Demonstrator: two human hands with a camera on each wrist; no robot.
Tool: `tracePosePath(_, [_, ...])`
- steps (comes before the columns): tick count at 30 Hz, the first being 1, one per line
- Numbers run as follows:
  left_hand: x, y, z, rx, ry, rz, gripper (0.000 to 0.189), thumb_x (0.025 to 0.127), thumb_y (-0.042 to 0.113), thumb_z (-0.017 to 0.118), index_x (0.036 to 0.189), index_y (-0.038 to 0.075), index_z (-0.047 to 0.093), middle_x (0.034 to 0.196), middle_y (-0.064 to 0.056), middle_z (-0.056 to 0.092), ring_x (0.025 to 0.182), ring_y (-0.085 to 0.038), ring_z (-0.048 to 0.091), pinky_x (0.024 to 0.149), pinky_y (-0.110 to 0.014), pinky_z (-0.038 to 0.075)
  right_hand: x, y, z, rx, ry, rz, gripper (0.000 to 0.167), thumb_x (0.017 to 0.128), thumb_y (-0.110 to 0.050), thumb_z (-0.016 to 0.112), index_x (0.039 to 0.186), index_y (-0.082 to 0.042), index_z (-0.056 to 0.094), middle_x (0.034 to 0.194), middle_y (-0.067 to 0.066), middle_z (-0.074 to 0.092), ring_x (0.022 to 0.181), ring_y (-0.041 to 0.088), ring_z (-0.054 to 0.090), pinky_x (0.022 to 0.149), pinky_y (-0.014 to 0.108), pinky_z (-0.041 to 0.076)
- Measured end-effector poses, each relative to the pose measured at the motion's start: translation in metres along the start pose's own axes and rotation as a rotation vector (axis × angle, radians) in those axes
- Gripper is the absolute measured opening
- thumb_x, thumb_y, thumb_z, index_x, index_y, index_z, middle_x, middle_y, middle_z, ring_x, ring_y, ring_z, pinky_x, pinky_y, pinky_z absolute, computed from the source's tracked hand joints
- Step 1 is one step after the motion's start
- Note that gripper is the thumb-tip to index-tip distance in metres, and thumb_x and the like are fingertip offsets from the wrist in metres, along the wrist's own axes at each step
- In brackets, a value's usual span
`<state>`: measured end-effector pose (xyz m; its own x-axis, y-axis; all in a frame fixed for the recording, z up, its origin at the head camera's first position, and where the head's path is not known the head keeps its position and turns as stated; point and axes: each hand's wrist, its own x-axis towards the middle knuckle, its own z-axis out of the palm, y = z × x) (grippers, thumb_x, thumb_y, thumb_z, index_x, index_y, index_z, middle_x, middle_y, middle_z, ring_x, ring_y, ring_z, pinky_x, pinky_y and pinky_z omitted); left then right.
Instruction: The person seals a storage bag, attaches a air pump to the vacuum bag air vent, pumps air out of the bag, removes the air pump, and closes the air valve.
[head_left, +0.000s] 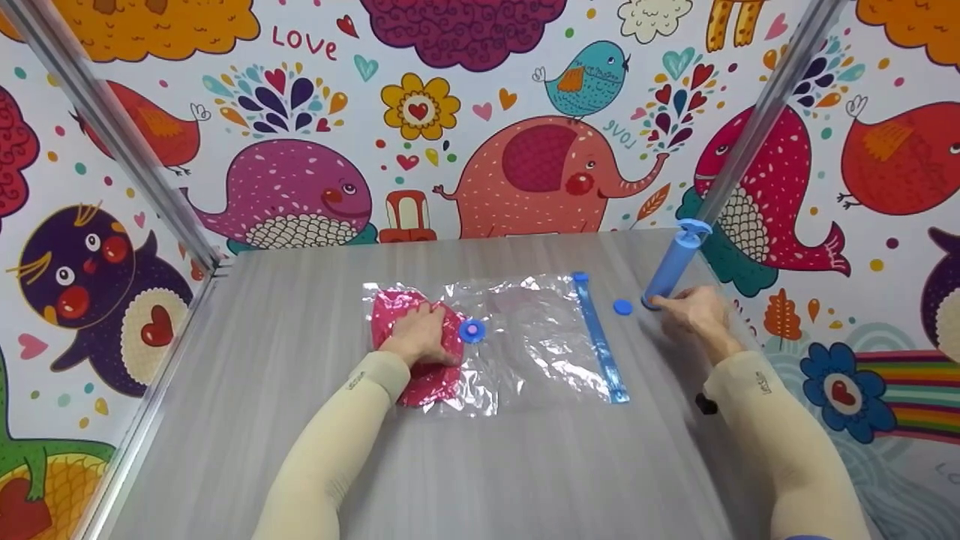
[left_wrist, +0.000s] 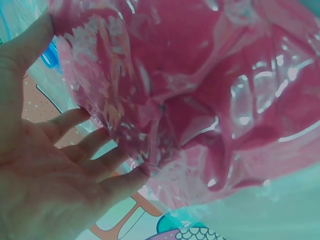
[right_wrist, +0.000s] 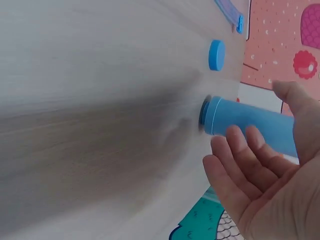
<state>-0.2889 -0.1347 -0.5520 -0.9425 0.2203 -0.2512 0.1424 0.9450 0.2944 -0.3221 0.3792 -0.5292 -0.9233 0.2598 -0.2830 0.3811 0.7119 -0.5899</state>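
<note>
A clear vacuum storage bag (head_left: 517, 352) lies flat on the grey table, with pink folded fabric (head_left: 386, 315) inside its left end. My left hand (head_left: 420, 334) rests on the bag over the fabric. In the left wrist view its fingers (left_wrist: 107, 160) are extended, the tips at the shiny plastic. A round blue valve (head_left: 472, 331) sits on the bag just right of this hand. My right hand (head_left: 697, 315) is beside an upright blue hand pump (head_left: 675, 262), low near its base. The right wrist view shows the fingers (right_wrist: 240, 150) loosely bent alongside the pump's barrel.
A round blue cap (head_left: 623, 307) lies between the bag's blue zip edge (head_left: 600, 337) and the pump. The grey table (head_left: 285, 420) meets cartoon-printed walls (head_left: 420, 172), with metal posts (head_left: 765, 112) at the corners. A small black object (head_left: 706, 403) shows by my right forearm.
</note>
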Motion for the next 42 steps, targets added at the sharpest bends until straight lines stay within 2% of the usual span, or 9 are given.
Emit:
tracePosePath(4, [0.001,0.0,0.0,-0.013,-0.007,-0.006,0.108,0.085,0.051,0.098,0.166,0.003,0.045,0.166,-0.028,0.05,0.16,-0.05,0.047,0.133,-0.068,0.04,-0.002,-0.007,0.008,-0.006,-0.077,-0.032,0.074,0.099,-0.058,0.081,0.14,0.003,0.068,0.125,0.021,0.075,0.108,0.031,0.071,0.091,0.039,0.064])
tracePosePath(10, [0.0,0.0,-0.001,-0.011,-0.01,-0.007,0.11,0.085,0.053,0.097,0.167,0.003,0.043,0.17,-0.029,0.048,0.162,-0.05,0.046,0.134,-0.068,0.04,-0.004,-0.021,0.023,-0.085,-0.09,-0.063,0.059,0.1,-0.044,0.083,0.133,0.003,0.07,0.119,0.019,0.073,0.099,0.028,0.07,0.078,0.032,0.058])
tracePosePath(15, [-0.001,0.0,-0.002,-0.02,-0.003,-0.008,0.11,0.084,0.051,0.098,0.167,0.003,0.044,0.17,-0.028,0.048,0.161,-0.05,0.046,0.134,-0.068,0.04,-0.003,-0.032,0.035,-0.122,-0.094,-0.092,0.048,0.102,-0.038,0.082,0.129,0.0,0.072,0.121,0.02,0.073,0.107,0.032,0.068,0.089,0.038,0.06])
tracePosePath(20, [0.0,0.0,-0.002,-0.018,-0.008,-0.011,0.109,0.084,0.051,0.098,0.167,0.004,0.045,0.169,-0.028,0.048,0.161,-0.05,0.047,0.134,-0.068,0.04,-0.002,-0.04,0.044,-0.117,-0.109,-0.104,0.052,0.103,-0.035,0.082,0.139,0.0,0.068,0.132,0.022,0.072,0.115,0.036,0.069,0.108,0.051,0.064])
tracePosePath(25, [0.0,0.001,-0.001,-0.004,-0.002,-0.01,0.107,0.083,0.052,0.098,0.163,0.003,0.047,0.165,-0.028,0.052,0.157,-0.05,0.051,0.131,-0.068,0.044,0.002,-0.047,0.052,-0.14,-0.093,-0.139,0.062,0.103,-0.034,0.081,0.151,0.0,0.061,0.142,0.026,0.069,0.122,0.041,0.068,0.117,0.059,0.06])
tracePosePath(31, [0.002,0.001,0.0,0.003,-0.006,-0.013,0.11,0.083,0.053,0.098,0.165,0.003,0.045,0.167,-0.028,0.051,0.158,-0.049,0.049,0.132,-0.067,0.043,0.008,-0.055,0.061,-0.166,-0.07,-0.169,0.064,0.105,-0.026,0.078,0.158,0.001,0.053,0.149,0.03,0.065,0.127,0.045,0.067,0.117,0.064,0.058])
tracePosePath(37, [0.003,0.001,0.001,-0.023,-0.017,-0.033,0.112,0.085,0.054,0.097,0.169,0.005,0.042,0.173,-0.027,0.045,0.163,-0.05,0.044,0.135,-0.068,0.039,0.014,-0.053,0.07,-0.337,-0.029,-0.23,0.065,0.103,-0.021,0.073,0.157,0.007,0.051,0.149,0.038,0.063,0.134,0.055,0.068,0.115,0.067,0.058])
tracePosePath(42, [0.002,0.001,0.0,-0.025,-0.016,-0.038,0.114,0.083,0.053,0.098,0.17,0.005,0.041,0.175,-0.027,0.043,0.165,-0.051,0.041,0.136,-0.068,0.037,0.02,-0.05,0.078,-0.375,-0.025,-0.216,0.058,0.103,-0.022,0.07,0.151,0.007,0.055,0.141,0.037,0.067,0.122,0.05,0.072,0.108,0.064,0.061])
